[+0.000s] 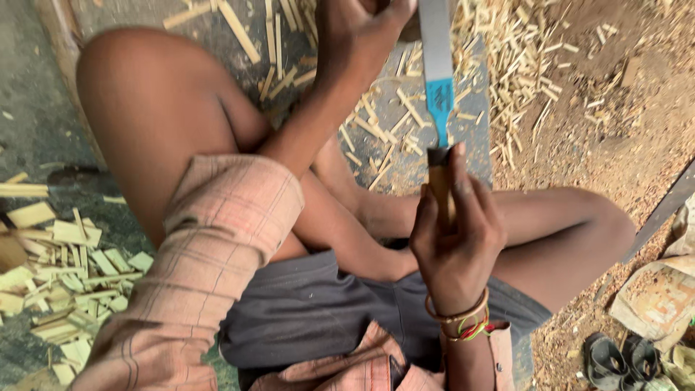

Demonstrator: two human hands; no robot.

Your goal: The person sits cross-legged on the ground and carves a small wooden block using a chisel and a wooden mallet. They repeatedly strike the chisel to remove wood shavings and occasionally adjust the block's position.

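Note:
My right hand [456, 232] is closed around the wooden handle of a large knife [436, 65], whose wide metal blade with a blue label points up and away from me. My left hand [355, 32] reaches forward at the top of the view, fingers curled around something near the blade's upper part. What it holds is cut off by the frame edge. I sit cross-legged on the ground, knees spread to either side. Thin bamboo sticks [391, 123] lie scattered in front of my legs.
A heap of flat bamboo offcuts [58, 268] lies at the left. More split sticks [521, 65] are piled at the upper right beside bare earth. A long dark blade [662, 210], a crumpled sack [655, 297] and sandals [615, 358] are at the right.

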